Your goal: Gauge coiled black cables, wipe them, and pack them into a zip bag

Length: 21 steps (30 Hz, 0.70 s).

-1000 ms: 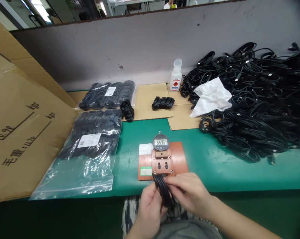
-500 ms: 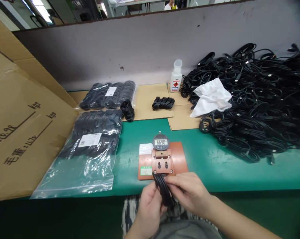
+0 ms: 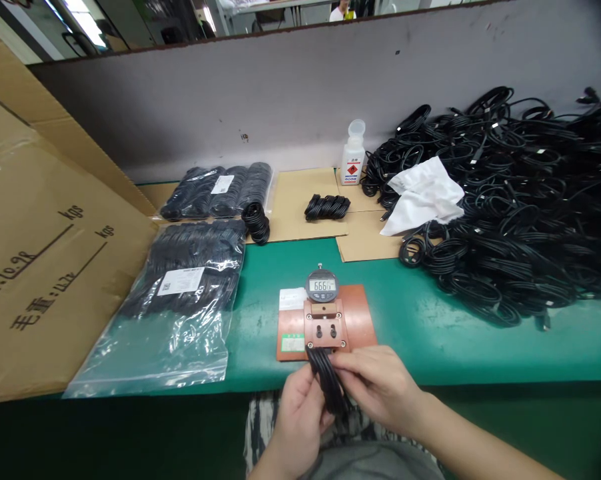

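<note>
Slanting up to the front edge of a flat orange-brown gauge base, a coiled bundle of glossy black cable is held between two bare hands, just off the near side of the green work surface. The coil's lower left side is gripped by the left hand, its fingers curled closed. The coil's right side, near the upper end, is pinched by the right hand, its thumb and forefinger drawn together; whether the base is touched by the coil cannot be told. Above them, a round grey digital gauge is mounted on the base, its last digit unclear. To the left, black coils are packed in a clear plastic zip bag with a white label. To the right, a crumpled white cloth is laid on a tangled pile of black cables.
</note>
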Available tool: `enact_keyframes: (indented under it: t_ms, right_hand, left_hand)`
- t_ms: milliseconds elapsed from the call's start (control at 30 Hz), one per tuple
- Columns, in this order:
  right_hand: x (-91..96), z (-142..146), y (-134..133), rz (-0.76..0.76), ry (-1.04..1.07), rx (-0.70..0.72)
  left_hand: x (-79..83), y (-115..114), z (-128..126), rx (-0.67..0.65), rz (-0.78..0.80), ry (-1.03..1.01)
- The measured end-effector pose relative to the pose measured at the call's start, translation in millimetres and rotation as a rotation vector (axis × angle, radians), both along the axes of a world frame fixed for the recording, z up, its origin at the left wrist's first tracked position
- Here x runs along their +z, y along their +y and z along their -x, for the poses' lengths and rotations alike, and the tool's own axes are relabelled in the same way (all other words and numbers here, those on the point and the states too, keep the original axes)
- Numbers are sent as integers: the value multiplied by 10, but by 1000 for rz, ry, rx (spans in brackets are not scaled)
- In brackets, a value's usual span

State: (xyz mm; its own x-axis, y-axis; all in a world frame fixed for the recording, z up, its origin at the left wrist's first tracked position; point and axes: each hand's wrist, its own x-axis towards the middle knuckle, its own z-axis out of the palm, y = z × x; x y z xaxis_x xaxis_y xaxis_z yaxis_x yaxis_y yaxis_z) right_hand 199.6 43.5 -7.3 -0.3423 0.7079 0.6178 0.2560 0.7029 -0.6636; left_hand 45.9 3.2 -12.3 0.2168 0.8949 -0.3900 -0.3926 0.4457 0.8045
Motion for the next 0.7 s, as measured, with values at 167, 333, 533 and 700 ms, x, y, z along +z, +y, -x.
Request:
enact_keyframes:
  t_ms: [167,333,533,700]
  right_hand:
    - [-5,-1,-2,8,-2,0]
    - [-4,1,-5,-8,12,7]
    - [-22,-4,-4,-8,6,1]
    - [-29,-7,-6,-2,-1,6]
  left_hand:
    - [0,4,7,-1,2,4]
    - [5,-9,21,-1,9,28]
    - [11,-16,12,-19,3,25]
    - [11,-5,6,-11,-11,32]
